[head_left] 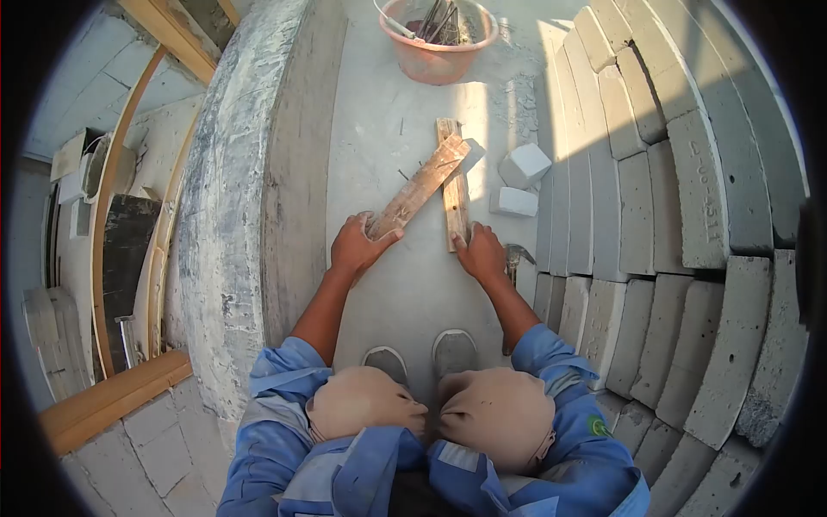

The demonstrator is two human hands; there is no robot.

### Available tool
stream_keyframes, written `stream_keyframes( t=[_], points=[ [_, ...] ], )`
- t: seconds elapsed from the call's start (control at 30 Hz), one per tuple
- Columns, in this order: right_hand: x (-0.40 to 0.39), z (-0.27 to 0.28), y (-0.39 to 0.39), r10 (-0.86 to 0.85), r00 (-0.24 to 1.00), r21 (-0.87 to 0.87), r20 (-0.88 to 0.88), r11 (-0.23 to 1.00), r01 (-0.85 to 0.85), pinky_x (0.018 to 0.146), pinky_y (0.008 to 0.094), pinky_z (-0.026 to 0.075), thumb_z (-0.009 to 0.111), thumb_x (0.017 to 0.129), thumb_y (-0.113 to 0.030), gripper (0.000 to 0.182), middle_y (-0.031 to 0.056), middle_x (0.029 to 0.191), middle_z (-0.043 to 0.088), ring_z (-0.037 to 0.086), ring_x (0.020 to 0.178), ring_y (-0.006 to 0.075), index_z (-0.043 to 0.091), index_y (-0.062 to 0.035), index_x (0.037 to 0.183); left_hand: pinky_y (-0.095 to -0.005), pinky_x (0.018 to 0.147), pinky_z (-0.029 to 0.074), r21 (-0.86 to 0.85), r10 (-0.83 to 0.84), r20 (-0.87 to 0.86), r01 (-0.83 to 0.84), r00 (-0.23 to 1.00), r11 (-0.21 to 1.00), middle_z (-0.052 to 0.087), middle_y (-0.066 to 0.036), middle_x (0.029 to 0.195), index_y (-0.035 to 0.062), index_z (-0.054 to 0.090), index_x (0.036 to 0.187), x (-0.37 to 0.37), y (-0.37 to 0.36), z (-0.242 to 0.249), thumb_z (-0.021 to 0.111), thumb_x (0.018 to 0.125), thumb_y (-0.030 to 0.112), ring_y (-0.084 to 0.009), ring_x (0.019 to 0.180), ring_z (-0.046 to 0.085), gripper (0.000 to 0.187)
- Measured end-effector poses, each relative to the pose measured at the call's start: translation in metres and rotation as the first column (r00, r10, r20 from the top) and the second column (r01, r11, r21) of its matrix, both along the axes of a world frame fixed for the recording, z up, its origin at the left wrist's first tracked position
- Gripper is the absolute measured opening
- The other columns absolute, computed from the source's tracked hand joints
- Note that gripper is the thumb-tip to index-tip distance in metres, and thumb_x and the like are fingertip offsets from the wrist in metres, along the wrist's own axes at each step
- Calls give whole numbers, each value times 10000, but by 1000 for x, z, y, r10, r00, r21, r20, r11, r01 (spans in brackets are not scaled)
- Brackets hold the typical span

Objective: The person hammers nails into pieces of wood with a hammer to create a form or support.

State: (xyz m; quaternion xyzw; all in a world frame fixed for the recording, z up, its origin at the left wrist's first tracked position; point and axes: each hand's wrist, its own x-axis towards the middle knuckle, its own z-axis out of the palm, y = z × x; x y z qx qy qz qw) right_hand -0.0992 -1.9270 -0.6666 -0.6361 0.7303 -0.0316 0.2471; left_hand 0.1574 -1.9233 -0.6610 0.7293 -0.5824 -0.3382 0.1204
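Note:
My left hand (360, 245) is closed round the near end of a short wooden plank (424, 183), which slants up to the right with nails sticking out of its side. Its far end lies over a second, narrower wooden strip (456, 207). My right hand (481, 252) grips the near end of that strip, thumb on top. Just right of my right hand, a hammer head (519, 253) shows on the floor, its handle mostly hidden by my forearm.
An orange bucket (437, 62) holding thin rods stands ahead. Two pale block pieces (525, 165) lie right of the wood. Stacked grey blocks (637, 215) line the right side, and a rough concrete beam (228, 189) the left. My shoes (455, 351) are below.

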Motion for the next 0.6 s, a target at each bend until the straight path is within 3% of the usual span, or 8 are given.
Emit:
stream_keyframes(
  t=[0.03, 0.1, 0.2, 0.27, 0.33, 0.43, 0.6],
  points=[
    [3, -9, -5, -6, 1000, 55, -14, 998, 7, 909, 483, 487, 657, 876, -414, 529, 192, 1130, 588, 568, 1112, 368, 548, 6, 1178, -392, 1013, 450, -13, 0, 8, 0, 1000, 1000, 577, -208, 1271, -43, 508, 1343, 3, 1, -4, 686, 741, 685, -315, 1207, 560, 961],
    [12, -15, -11, -34, 999, 49, -4, 998, 34, 912, 484, 487, 661, 872, -414, 533, 203, 1137, 583, 567, 1113, 375, 544, 11, 1174, -382, 1037, 435, 40, 110, -319, -102, 941, 994, 568, -213, 1279, -60, 493, 1345, 10, 9, -6, 755, 732, 606, -312, 1231, 542, 943],
    [17, -25, -15, -131, 990, 53, 51, 990, 128, 909, 492, 484, 684, 851, -405, 565, 231, 1143, 574, 570, 1101, 394, 530, 22, 1189, -375, 1042, 430, 73, 88, -350, -67, 933, 995, 559, -213, 1289, -45, 504, 1335, 27, 27, -3, 815, 727, 493, -304, 1235, 535, 870],
    [17, -26, -17, -196, 975, 44, 106, 980, 192, 903, 498, 481, 703, 833, -396, 595, 248, 1144, 569, 573, 1088, 405, 520, 28, 1207, -379, 1040, 431, 11, 40, -296, -38, 954, 999, 557, -211, 1291, -35, 503, 1336, 33, 43, -4, 834, 716, 451, -308, 1225, 541, 855],
    [11, -23, -24, -158, 985, -43, 74, 986, 162, 914, 474, 495, 762, 781, -255, 546, 225, 1157, 535, 542, 1116, 392, 514, 3, 1193, -382, 1038, 432, -62, -12, -237, -2, 971, 998, 555, -209, 1294, -25, 502, 1338, 38, 55, -6, 852, 705, 410, -312, 1214, 547, 843],
    [-2, -18, -26, -176, 978, -148, 111, 970, 191, 918, 485, 479, 777, 732, -207, 610, 226, 1173, 499, 510, 1140, 397, 503, 15, 1231, -384, 1040, 428, -197, -38, -118, 14, 992, 980, 556, -205, 1290, 1, 496, 1345, 37, 75, -13, 875, 676, 332, -324, 1215, 541, 837],
    [-3, -46, -5, -162, 981, -228, 108, 956, 183, 910, 472, 483, 774, 744, -165, 630, 204, 1149, 490, 505, 1134, 389, 484, -14, 1283, -405, 992, 441, -208, 99, 19, -93, 995, 974, 560, -205, 1233, 18, 507, 1329, 25, 78, -39, 871, 658, 272, -350, 1169, 537, 804]
  ],
)
